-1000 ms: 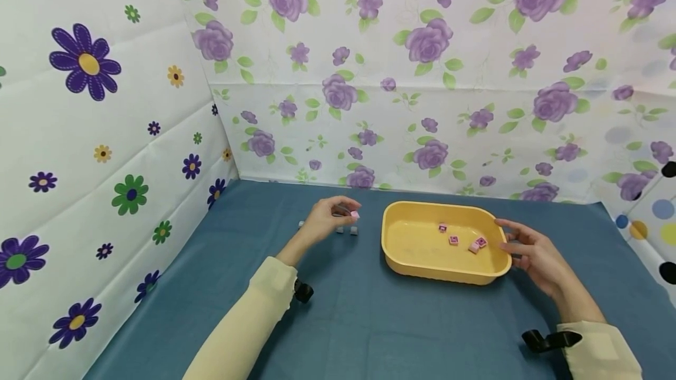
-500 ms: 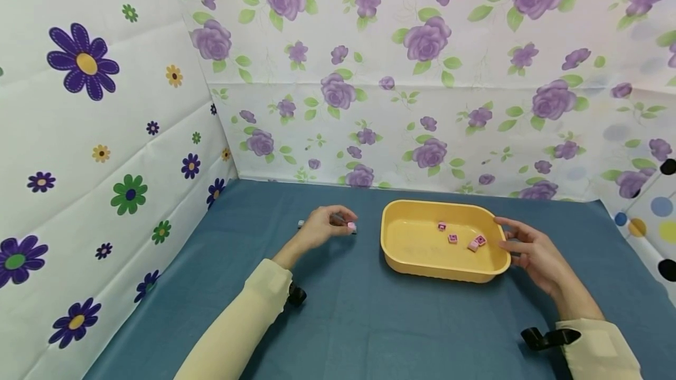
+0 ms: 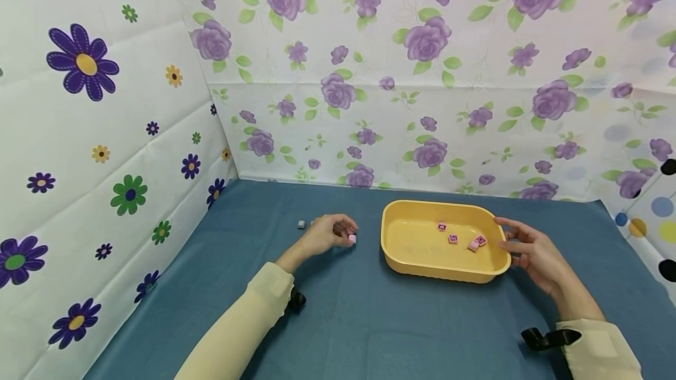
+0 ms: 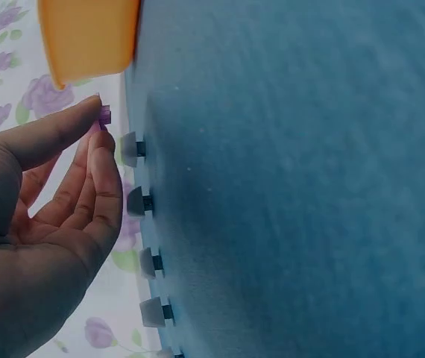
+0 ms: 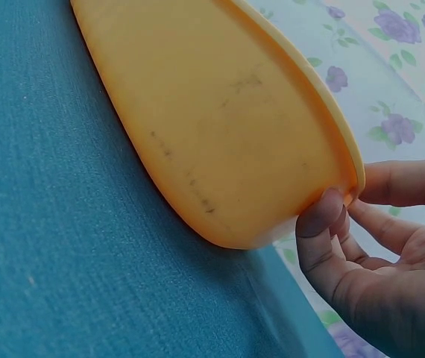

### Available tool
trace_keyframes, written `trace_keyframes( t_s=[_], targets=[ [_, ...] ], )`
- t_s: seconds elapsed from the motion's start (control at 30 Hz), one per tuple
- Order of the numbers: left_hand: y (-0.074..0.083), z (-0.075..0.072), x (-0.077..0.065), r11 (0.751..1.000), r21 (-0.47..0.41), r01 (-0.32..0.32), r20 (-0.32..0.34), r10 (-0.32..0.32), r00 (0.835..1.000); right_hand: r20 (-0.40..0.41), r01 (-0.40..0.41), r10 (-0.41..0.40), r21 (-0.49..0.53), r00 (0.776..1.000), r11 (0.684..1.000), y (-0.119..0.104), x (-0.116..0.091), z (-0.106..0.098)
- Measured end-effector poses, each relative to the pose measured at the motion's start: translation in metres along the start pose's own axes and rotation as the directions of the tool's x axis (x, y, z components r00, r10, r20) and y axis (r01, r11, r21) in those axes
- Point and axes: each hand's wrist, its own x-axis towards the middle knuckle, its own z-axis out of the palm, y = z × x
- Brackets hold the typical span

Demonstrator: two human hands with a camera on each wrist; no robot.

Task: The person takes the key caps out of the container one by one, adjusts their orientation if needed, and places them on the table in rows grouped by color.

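Between thumb and fingertips my left hand (image 3: 326,234) pinches a small pink block (image 3: 352,239). The left wrist view shows a purple stub (image 4: 105,114) on it. A row of several small grey blocks (image 4: 150,312), each with a dark stub on its table side, stands by that hand. From the head, the left hand hides most of the row, leaving one grey block (image 3: 301,224) plainly seen. My right hand (image 3: 538,257) grips the right end of a yellow tray (image 3: 417,270), thumb outside the wall and fingers at the rim. Several pink blocks (image 3: 453,239) lie in the tray's right half.
A blue cloth (image 3: 401,327) covers the table. Behind it hangs a white sheet with purple roses (image 3: 338,91), and another flowered sheet (image 3: 129,194) closes the left side. The tray stands right of the left hand.
My left hand has moved down and slightly toward me with the pink block, bringing the leftmost grey block into fuller view. The right hand and the tray stay in place.
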Motion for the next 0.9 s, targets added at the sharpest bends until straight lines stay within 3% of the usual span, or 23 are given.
trace_keyframes(
  t_s=[0.67,0.9],
  targets=[
    [-0.0022,0.0045,0.0016,0.997,0.060,0.052,0.040,-0.054,0.998,-0.001,-0.016,0.016,-0.001,1.000,1.000,-0.0016,0.0003,-0.0007],
    [-0.0048,0.0052,0.0014,0.997,0.066,0.043,0.046,-0.047,0.998,0.007,0.001,-0.001,0.001,1.000,1.000,-0.0001,0.0001,-0.0007]
  ],
)
